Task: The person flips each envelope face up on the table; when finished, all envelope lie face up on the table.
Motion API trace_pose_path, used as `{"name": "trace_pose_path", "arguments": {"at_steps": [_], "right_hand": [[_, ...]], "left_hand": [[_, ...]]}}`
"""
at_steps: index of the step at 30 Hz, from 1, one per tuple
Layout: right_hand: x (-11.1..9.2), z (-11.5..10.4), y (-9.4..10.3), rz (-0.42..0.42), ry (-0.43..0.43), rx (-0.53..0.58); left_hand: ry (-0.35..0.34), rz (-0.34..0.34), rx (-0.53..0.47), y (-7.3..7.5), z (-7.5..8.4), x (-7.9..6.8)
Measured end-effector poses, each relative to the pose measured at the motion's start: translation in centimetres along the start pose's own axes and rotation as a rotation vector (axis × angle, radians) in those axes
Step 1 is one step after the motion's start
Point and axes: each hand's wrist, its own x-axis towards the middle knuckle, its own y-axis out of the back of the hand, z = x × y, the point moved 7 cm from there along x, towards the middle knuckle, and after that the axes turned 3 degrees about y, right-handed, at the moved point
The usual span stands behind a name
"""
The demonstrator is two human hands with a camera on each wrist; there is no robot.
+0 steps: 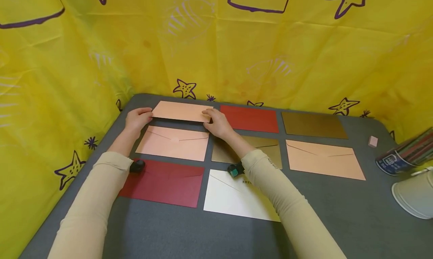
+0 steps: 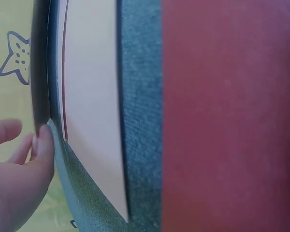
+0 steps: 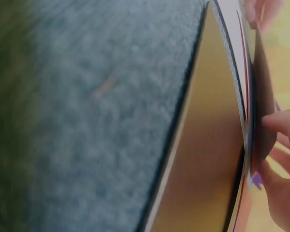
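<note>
Cloth [image 1: 220,59], yellow, star-patterned, behind. Worktop [image 1: 162,229], grey. Peach envelope [image 1: 180,111], at the worktop's back left, near edge raised, held at both short ends. Seven more, flat: red one [image 1: 249,118] and brown one [image 1: 314,125] at the back; pink one [image 1: 165,144], gold one [image 1: 267,152] and pale orange one [image 1: 324,159] in the middle; maroon one [image 1: 169,182] and white one [image 1: 223,195] in front. Left hand [image 1: 138,120], right hand [image 1: 219,123]: each grip narrow, pinching the peach envelope. Tin [image 1: 392,164], blue, holding sticks [image 1: 418,148], far right. Block [image 1: 373,141], pale pink, near the tin.

Eight envelopes [image 1: 180,111]: three peach, two red, two brownish, one white; two hands [image 1: 218,123]; one tin [image 1: 395,162], one pot [image 1: 413,196], one block [image 1: 373,141].
</note>
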Motion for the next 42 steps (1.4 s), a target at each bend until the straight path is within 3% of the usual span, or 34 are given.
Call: {"name": "trace_pose_path", "arguments": {"at_steps": [5,9,14,18,25,31,35,37,42], "right_hand": [[0.0,-0.5,0.7,0.057,0.028,-0.007],[-0.1,-0.5,1.4,0.113,0.006,0.024],[-0.3,-0.6,2.5,0.193,-0.009,0.058],[-0.3,-0.8,3.4,0.256,-0.002,0.089],[-0.5,-0.4,4.4,0.331,-0.059,0.256],[-0.8,0.3,4.8,0.365,-0.158,0.473],[-1.0,1.0,4.6,0.386,-0.263,0.645],[-1.3,1.3,4.5,0.397,-0.316,0.715],[-2.1,1.7,4.2,0.418,-0.41,0.886]], "left_hand": [[0.008,0.08,-0.144,0.7,0.3,0.1],[-0.027,0.106,-0.302,1.1,0.8,0.0],[-0.116,0.07,-0.513,1.2,1.8,-0.2],[-0.181,0.035,-0.595,1.2,2.4,-0.4],[-0.279,0.064,-0.487,1.3,3.2,-0.5],[-0.224,0.037,-0.422,0.8,3.2,-0.5],[-0.136,-0.052,-0.419,0.0,2.7,-0.6],[-0.104,-0.13,-0.414,-0.7,2.5,-0.7],[-0.089,-0.297,-0.461,-2.1,2.2,-0.9]]}}
